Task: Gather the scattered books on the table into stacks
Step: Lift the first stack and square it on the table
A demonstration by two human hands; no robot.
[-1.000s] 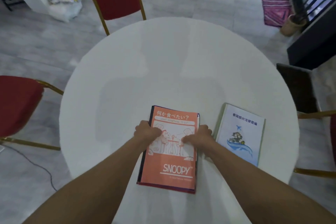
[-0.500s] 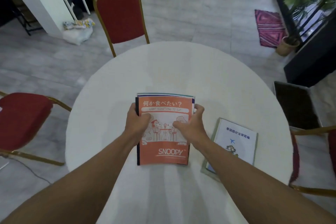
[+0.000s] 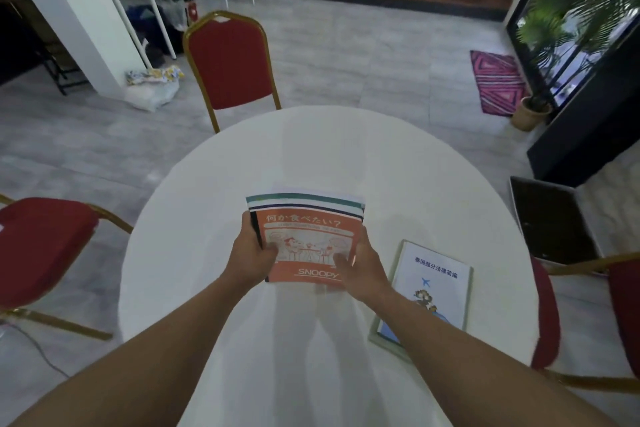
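Observation:
A stack of books (image 3: 306,215) topped by an orange Snoopy book (image 3: 309,246) is held over the middle of the round white table (image 3: 398,170). My left hand (image 3: 251,253) grips the stack's left edge, thumb on the cover. My right hand (image 3: 360,265) grips its right edge near the bottom corner. The far edges of the lower books, white with green and dark stripes, show beyond the orange cover. A white book with a blue plane and whale picture (image 3: 433,291) lies flat on the table to the right, on top of another book whose edge shows.
Red chairs with gold frames stand at the far side (image 3: 230,59), the left (image 3: 41,250) and the right (image 3: 585,308) of the table. A dark box (image 3: 550,222) sits on the floor at right, with a potted plant (image 3: 530,114) and a pink rug (image 3: 497,81) beyond.
Both hands have taken the stack by its sides and lifted it away from me toward the table's middle. My view has tilted up, showing more of the room.

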